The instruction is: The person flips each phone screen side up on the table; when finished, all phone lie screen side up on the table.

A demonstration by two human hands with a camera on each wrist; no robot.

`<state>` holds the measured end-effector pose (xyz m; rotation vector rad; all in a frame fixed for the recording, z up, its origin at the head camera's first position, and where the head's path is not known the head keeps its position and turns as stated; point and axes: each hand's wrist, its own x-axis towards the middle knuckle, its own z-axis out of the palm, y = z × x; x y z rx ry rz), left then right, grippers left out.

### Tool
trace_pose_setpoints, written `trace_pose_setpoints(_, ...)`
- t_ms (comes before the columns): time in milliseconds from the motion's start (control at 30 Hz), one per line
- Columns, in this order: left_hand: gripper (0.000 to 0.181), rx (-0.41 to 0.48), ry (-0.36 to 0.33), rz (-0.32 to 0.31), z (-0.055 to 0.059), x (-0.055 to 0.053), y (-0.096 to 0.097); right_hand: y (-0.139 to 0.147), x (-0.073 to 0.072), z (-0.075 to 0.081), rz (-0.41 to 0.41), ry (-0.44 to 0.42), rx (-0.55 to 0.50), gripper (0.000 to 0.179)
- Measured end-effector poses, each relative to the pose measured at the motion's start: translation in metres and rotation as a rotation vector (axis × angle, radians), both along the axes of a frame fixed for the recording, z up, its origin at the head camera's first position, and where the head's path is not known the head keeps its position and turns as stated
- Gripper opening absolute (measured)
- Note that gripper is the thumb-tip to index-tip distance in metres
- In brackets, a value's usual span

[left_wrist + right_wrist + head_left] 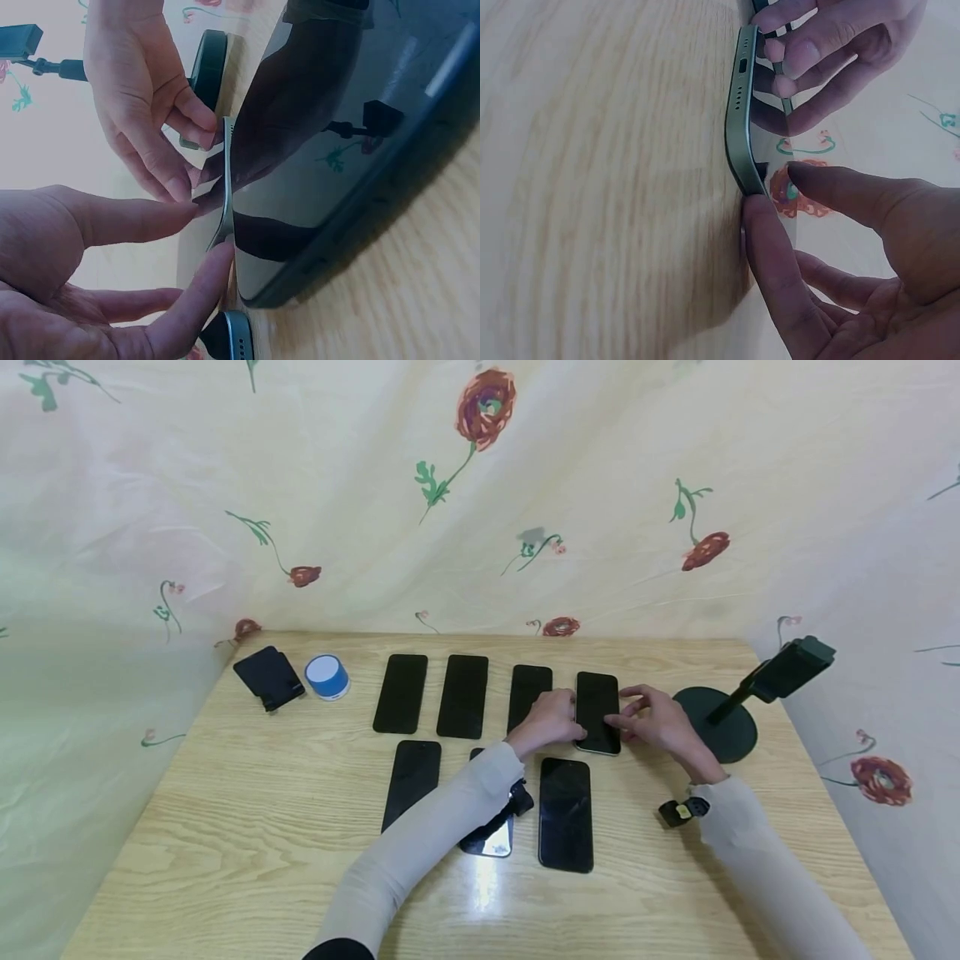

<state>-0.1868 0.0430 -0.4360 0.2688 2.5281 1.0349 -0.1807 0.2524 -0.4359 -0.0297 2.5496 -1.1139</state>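
Note:
A black-screened smartphone (597,702) with a pale green metal frame (740,112) lies screen up at the right end of the back row. My left hand (551,720) is at its left side, with a fingertip against the frame's edge and the thumb over a near corner. At the right side, my right hand (656,724) touches the edge with its index finger, while its thumb is above the screen. Both hands have fairly straight, relaxed fingers. Another smartphone (529,681) lies just left, partly covered by my left hand. A dark smartphone (360,150) fills the left wrist view's foreground.
More smartphones (401,693) lie in two rows; my left forearm crosses over the front row (566,814). A black stand with a round base (708,727) rises at right. At back left are a blue-and-white cylinder (327,677) and a folded black stand (268,677). Floral cloth hangs behind.

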Motion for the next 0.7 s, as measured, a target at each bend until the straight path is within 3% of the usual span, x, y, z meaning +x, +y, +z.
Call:
trace_pose_setpoints(133, 0.074, 0.040, 0.022, -0.018, 0.000, 0.003, -0.004, 0.002, 0.003, 0.002, 0.013, 0.001, -0.006, 0.074)
trace_pose_setpoints(400, 0.081, 0.147, -0.004, -0.027, 0.005, 0.015, -0.020, 0.000, 0.010, 0.007, 0.026, 0.052, 0.023, 0.073)
trace_pose_setpoints(700, 0.060, 0.244, 0.126, -0.111, 0.006, 0.031, -0.058, -0.007, 0.024, 0.009, 0.088, 0.228, 0.097, 0.064)
